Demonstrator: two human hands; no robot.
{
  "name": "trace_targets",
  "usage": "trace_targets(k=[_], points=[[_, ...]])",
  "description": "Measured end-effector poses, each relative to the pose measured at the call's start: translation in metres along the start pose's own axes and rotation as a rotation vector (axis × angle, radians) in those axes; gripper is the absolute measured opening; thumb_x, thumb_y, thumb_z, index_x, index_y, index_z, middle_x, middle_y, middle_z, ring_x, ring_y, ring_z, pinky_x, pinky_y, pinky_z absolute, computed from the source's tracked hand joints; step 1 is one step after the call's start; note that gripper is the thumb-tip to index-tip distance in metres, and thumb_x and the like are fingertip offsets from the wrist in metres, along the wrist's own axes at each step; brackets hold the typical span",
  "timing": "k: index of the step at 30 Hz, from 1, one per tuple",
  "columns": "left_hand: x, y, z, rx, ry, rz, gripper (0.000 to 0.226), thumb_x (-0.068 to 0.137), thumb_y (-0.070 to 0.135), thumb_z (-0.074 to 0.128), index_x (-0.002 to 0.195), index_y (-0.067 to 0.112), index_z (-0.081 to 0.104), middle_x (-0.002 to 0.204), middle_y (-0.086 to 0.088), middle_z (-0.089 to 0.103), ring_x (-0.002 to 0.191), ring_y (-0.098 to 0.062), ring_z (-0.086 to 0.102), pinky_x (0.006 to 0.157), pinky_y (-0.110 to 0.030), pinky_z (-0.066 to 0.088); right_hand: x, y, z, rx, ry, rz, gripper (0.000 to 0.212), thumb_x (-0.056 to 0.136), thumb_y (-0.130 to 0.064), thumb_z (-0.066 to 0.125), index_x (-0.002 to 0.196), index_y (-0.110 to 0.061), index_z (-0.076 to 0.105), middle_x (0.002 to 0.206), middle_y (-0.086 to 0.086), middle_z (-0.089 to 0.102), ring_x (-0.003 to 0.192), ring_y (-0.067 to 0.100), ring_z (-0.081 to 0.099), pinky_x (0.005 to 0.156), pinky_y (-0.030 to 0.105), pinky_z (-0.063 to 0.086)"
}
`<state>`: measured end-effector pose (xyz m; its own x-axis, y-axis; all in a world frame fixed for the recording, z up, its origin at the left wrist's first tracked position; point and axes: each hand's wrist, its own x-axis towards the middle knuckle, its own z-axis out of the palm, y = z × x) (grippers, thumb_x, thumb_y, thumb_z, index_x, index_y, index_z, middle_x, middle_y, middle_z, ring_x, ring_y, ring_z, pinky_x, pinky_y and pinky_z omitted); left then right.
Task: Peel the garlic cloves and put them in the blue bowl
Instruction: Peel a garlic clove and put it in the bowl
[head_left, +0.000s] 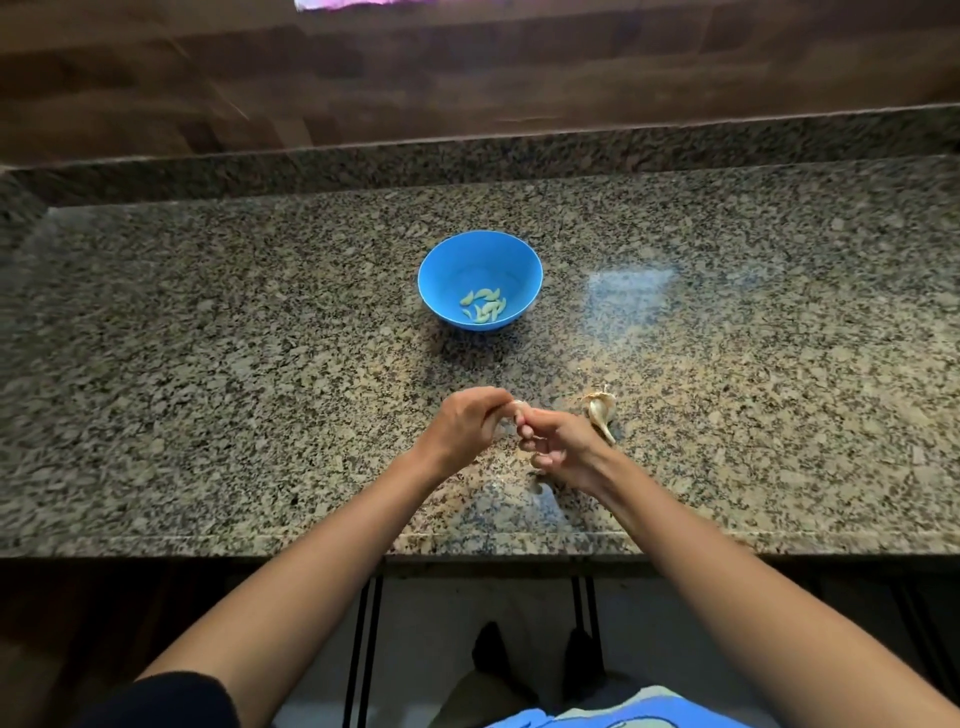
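The blue bowl (441, 260) stands in the middle of the granite counter and holds several pale peeled garlic cloves (484, 304). Nearer to me, my left hand (467, 423) and my right hand (561, 447) meet above the counter. Both pinch one small garlic clove (518, 406) between their fingertips; the fingers hide most of it. Just right of my right hand lies the rest of the garlic bulb (600, 410) with its papery skin and stem.
The speckled granite counter (260, 364) has a raised back ledge with a wooden wall (415, 78) behind it. A scrap of garlic skin (540, 486) lies under my right wrist. The counter's front edge runs just below my forearms.
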<state>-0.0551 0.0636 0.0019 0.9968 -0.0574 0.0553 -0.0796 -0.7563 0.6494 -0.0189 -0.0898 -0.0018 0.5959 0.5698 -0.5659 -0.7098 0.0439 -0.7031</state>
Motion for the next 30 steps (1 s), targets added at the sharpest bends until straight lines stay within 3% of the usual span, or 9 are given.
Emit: trace_targets(k=[2, 4, 6, 9, 13, 20, 24, 28, 30], points=[[0.000, 0.001, 0.002, -0.053, -0.072, -0.133, 0.018, 0.094, 0.015, 0.051, 0.083, 0.008, 0.064, 0.069, 0.003, 0.059, 0.058, -0.008, 0.050, 0.054, -0.017, 0.041, 0.001, 0.005, 0.001, -0.188, 0.074, -0.074, 0.022, 0.094, -0.020, 0.048, 0.082, -0.010, 0.063, 0.060, -0.003, 0.052, 0.046, 0.006, 0.043, 0.037, 0.015, 0.031], [-0.002, 0.006, 0.008, -0.313, -0.131, -0.375, 0.021, 0.095, 0.015, 0.049, 0.081, 0.010, 0.064, 0.062, 0.004, 0.054, 0.051, -0.006, 0.044, 0.047, -0.013, 0.034, 0.005, 0.011, -0.003, -0.698, 0.260, -0.266, 0.017, 0.091, -0.022, 0.056, 0.084, -0.013, 0.068, 0.065, -0.002, 0.061, 0.049, 0.005, 0.050, 0.044, 0.014, 0.036], [-0.004, 0.007, 0.010, -0.622, -0.128, -0.568, 0.022, 0.096, 0.012, 0.048, 0.091, -0.001, 0.065, 0.064, -0.001, 0.055, 0.051, -0.006, 0.046, 0.046, -0.013, 0.036, 0.010, 0.015, -0.007, -0.959, 0.411, -0.404, 0.014, 0.088, -0.019, 0.060, 0.090, -0.012, 0.072, 0.073, -0.002, 0.068, 0.058, 0.003, 0.056, 0.053, 0.013, 0.040], [-0.006, 0.007, 0.009, -0.764, -0.127, -0.635, 0.024, 0.094, 0.011, 0.051, 0.097, -0.009, 0.063, 0.067, -0.005, 0.059, 0.054, -0.009, 0.051, 0.048, -0.014, 0.041, 0.010, 0.018, -0.012, -0.916, 0.503, -0.381, 0.013, 0.085, -0.019, 0.064, 0.089, -0.010, 0.072, 0.079, 0.002, 0.071, 0.066, 0.008, 0.061, 0.061, 0.019, 0.049], [-0.008, 0.008, 0.009, -0.799, -0.050, -0.641, 0.020, 0.088, 0.009, 0.061, 0.098, -0.008, 0.066, 0.072, -0.012, 0.063, 0.055, -0.010, 0.055, 0.049, -0.014, 0.046, 0.009, 0.018, -0.014, -0.959, 0.566, -0.321, 0.018, 0.076, -0.031, 0.072, 0.075, -0.013, 0.070, 0.069, 0.001, 0.068, 0.064, 0.018, 0.065, 0.062, 0.031, 0.055], [-0.008, 0.013, 0.013, -0.718, -0.028, -0.623, 0.013, 0.085, 0.006, 0.064, 0.093, -0.003, 0.068, 0.072, -0.010, 0.065, 0.055, -0.009, 0.056, 0.050, -0.013, 0.047, -0.001, 0.013, -0.008, -1.171, 0.488, -0.345, 0.020, 0.090, -0.022, 0.057, 0.107, -0.016, 0.066, 0.091, 0.003, 0.069, 0.060, 0.007, 0.054, 0.060, 0.023, 0.049], [-0.008, 0.015, 0.012, -0.620, -0.068, -0.554, 0.011, 0.080, 0.014, 0.071, 0.086, 0.006, 0.073, 0.066, -0.003, 0.067, 0.055, -0.007, 0.054, 0.051, -0.015, 0.044, -0.004, 0.011, -0.005, -1.090, 0.322, -0.408, 0.027, 0.089, -0.022, 0.057, 0.114, -0.015, 0.064, 0.105, 0.003, 0.068, 0.083, 0.009, 0.062, 0.075, 0.018, 0.048], [-0.009, 0.017, 0.015, -0.621, 0.034, -0.563, 0.012, 0.076, 0.018, 0.075, 0.080, 0.007, 0.074, 0.065, -0.008, 0.068, 0.057, -0.014, 0.053, 0.053, -0.021, 0.042, -0.003, 0.004, -0.005, -0.966, 0.321, -0.372, 0.019, 0.086, -0.017, 0.062, 0.099, -0.006, 0.070, 0.075, 0.001, 0.068, 0.051, 0.002, 0.051, 0.046, 0.009, 0.040], [-0.010, 0.016, 0.018, -0.544, 0.095, -0.544, 0.015, 0.077, 0.023, 0.075, 0.078, 0.008, 0.074, 0.062, -0.004, 0.067, 0.055, -0.012, 0.052, 0.053, -0.024, 0.042, -0.002, 0.000, -0.008, -0.879, 0.304, -0.351, 0.013, 0.086, -0.015, 0.063, 0.090, -0.006, 0.071, 0.068, 0.001, 0.067, 0.049, 0.009, 0.052, 0.047, 0.016, 0.044]])
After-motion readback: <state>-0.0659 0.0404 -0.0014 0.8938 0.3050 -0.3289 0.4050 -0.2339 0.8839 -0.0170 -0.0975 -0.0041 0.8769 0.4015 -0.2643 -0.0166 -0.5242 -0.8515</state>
